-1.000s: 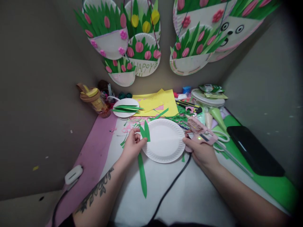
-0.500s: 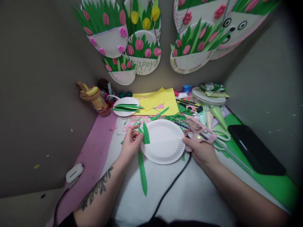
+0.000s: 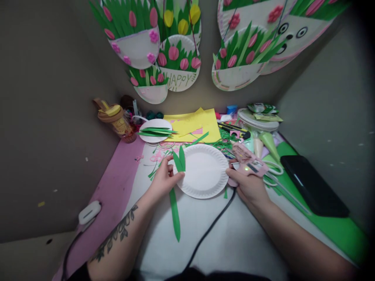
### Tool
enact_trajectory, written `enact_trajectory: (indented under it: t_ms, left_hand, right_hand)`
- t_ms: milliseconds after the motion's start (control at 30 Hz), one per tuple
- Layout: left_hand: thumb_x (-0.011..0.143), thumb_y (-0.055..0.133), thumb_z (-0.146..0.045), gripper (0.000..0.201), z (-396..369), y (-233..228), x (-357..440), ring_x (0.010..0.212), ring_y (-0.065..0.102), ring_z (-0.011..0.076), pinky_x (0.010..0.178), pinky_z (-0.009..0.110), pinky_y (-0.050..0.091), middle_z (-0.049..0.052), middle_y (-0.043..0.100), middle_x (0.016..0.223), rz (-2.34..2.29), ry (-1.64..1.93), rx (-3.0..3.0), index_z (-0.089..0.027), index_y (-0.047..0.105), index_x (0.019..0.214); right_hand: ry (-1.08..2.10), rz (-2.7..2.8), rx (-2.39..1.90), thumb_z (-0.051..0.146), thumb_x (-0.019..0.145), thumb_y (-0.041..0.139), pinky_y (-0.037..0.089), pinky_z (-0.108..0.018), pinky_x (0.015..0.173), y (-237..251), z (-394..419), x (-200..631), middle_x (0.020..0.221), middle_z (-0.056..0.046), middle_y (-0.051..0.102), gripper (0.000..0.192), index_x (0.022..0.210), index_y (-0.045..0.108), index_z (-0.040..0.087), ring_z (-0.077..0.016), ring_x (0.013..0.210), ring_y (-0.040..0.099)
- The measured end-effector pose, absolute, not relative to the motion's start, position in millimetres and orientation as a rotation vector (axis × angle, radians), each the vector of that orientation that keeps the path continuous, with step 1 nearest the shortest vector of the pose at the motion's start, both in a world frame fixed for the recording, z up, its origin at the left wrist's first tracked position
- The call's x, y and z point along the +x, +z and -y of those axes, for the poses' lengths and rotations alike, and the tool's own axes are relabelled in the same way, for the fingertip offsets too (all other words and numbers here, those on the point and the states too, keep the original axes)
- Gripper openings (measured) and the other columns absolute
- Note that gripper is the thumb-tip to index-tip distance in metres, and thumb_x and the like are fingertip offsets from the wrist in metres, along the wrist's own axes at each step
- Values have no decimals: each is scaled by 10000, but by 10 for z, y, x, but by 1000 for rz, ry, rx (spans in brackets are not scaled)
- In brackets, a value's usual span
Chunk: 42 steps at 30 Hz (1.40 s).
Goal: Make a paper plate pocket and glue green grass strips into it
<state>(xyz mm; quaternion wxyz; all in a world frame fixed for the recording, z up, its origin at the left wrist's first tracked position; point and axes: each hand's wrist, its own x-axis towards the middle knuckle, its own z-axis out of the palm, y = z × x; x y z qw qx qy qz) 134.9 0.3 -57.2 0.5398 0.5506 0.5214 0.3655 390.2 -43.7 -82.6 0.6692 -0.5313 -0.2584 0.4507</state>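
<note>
L hand (image 3: pixel 164 180) fingers pinched on green paper leaves (image 3: pixel 179 160) at left rim of paper plate (image 3: pixel 205 171). R hand (image 3: pixel 247 186) fingers clamped on glue gun (image 3: pixel 249 163), right of plate.

A craft corner; finished paper-plate flower baskets (image 3: pixel 178 64) hang above a table (image 3: pixel 234 238) strewn with coloured paper (image 3: pixel 193 125).

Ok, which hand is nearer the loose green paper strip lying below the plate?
Left. The left hand rests right beside the green paper strip's upper end; the right hand is across the paper plate, holding the glue gun.
</note>
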Motion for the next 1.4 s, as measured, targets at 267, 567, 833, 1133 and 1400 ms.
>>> enact_trajectory:
  t_ms: [267,567,833,1133,1400]
  left_hand:
    - [716,651,-180,232,-77,-276,945,903,517,207,795,325,394,31,581,943,-1000,3,2120,-224,651,944]
    - [666,673,-73,134,131,-293,1153,929,453,237,791,350,322,49,559,922,-909,-181,2318,-185,611,629]
    - [887,580,-264,61,67,-275,1079,801,487,139,717,261,373,4,544,857,-846,604,1661,-205,570,879]
    - [687,794,-240,377,-12,-436,1246,727,570,110,709,249,443,-26,565,810,-787,1157,833,-232,608,1014]
    - [624,823,-226,318,58,-485,1395,738,634,124,736,248,474,-17,644,752,-897,1078,695,-170,608,851]
  right_hand:
    - [886,464,-1154,158,499,852,536,-237,661,-758,370,3909,785,24,657,378,822,657,173,-127,724,626]
    - [899,418,-1170,164,482,843,542,-243,678,-754,342,3900,771,21,660,339,756,643,168,-124,719,629]
    - [939,418,-1186,155,451,844,530,-235,618,-734,353,3888,726,28,664,379,778,653,176,-128,672,619]
    - [1054,629,-1333,221,550,836,548,-281,626,-953,421,3930,803,-26,702,369,883,690,161,-179,715,657]
    - [863,883,-1484,302,647,802,543,-286,645,-923,497,3942,971,-44,710,422,1040,693,193,-192,795,653]
